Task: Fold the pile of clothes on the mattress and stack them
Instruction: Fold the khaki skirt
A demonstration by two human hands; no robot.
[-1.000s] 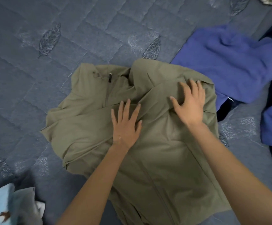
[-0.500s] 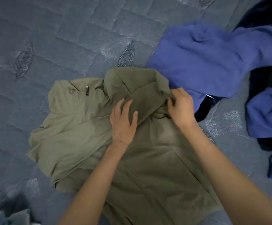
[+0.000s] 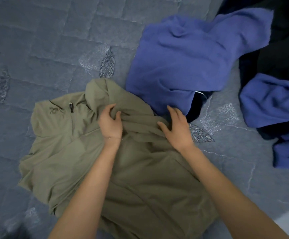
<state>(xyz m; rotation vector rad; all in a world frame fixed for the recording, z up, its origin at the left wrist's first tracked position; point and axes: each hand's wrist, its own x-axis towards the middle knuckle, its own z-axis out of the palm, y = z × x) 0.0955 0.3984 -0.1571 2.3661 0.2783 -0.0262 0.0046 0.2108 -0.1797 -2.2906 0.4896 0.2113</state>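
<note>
On the olive jacket (image 3: 67, 152), left hand (image 3: 110, 123) grips bunched cloth beside its collar; right hand (image 3: 177, 125) clutches its edge; blue sweater (image 3: 183, 62) lies just beside.

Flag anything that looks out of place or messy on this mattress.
Nothing damaged or spilled. The olive zip top is bunched into ridges where the left hand and right hand grip it; the blue fleece lies crumpled beside it.
</note>
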